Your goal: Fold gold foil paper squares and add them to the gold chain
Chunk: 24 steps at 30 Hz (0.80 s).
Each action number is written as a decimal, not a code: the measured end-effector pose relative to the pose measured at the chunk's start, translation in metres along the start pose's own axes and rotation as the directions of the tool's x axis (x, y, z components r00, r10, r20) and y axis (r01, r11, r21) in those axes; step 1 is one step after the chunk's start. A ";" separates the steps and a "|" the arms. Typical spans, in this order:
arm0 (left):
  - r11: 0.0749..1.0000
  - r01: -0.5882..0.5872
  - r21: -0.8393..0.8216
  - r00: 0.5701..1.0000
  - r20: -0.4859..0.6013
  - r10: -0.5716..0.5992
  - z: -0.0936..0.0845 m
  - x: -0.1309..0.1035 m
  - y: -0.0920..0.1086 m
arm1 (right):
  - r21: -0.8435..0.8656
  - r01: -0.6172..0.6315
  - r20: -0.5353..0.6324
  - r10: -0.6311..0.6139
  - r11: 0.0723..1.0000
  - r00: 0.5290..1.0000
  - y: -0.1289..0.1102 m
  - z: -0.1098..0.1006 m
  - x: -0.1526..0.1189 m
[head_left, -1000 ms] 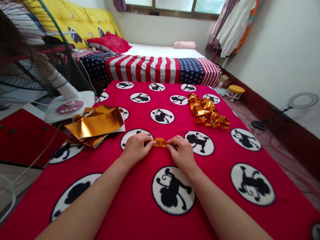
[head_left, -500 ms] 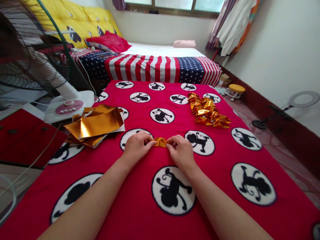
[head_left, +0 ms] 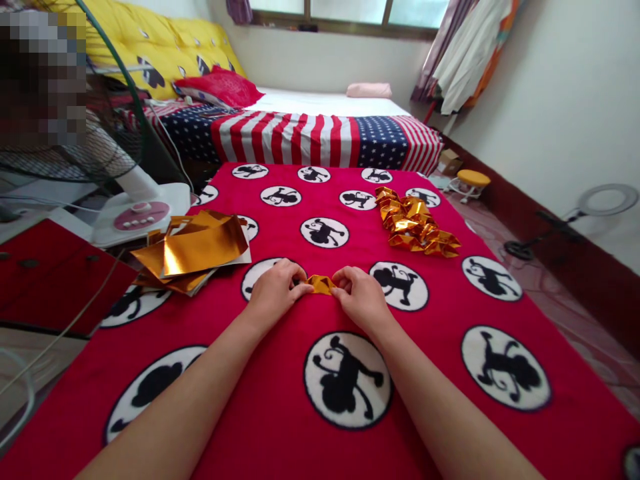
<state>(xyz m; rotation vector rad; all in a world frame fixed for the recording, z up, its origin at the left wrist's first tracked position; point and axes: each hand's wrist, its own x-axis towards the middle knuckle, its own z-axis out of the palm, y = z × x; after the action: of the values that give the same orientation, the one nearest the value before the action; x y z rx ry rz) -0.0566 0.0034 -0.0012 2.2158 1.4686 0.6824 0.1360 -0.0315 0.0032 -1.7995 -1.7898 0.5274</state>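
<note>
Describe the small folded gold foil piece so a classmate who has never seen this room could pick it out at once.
Find the red cloth with black monkeys in white circles, filling the foreground. Near its middle, the left hand and right hand hold opposite ends of the folded gold foil piece. Unlike the flat foil sheets leftward and the foil cluster rightward, it alone is held.

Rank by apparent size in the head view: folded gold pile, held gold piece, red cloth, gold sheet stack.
Largest to smallest:
1. Red cloth
2. Gold sheet stack
3. Folded gold pile
4. Held gold piece
</note>
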 end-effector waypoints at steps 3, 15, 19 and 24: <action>1.000 -0.012 -0.014 1.000 0.009 0.012 -0.001 0.001 -0.001 | -0.034 -0.067 0.079 0.069 0.997 0.994 -0.005 -0.006 0.008; 0.964 -0.030 -0.266 0.999 -0.030 0.023 0.002 -0.004 -0.009 | 0.248 -0.057 0.022 0.054 0.967 0.998 0.002 0.000 0.007; 0.968 -0.009 -0.253 0.997 -0.071 -0.009 0.001 -0.003 -0.005 | 0.259 -0.031 -0.028 0.039 0.965 0.999 0.001 0.004 0.004; 0.973 0.038 -0.228 0.996 -0.071 -0.055 0.003 0.000 -0.003 | 0.157 -0.035 -0.100 0.051 0.987 0.994 -0.002 0.009 -0.002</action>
<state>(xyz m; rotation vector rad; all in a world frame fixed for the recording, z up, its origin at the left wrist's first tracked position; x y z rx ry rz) -0.0564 0.0046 -0.0052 1.9966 1.3972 0.8814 0.1285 -0.0325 -0.0030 -1.7303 -1.5986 0.5634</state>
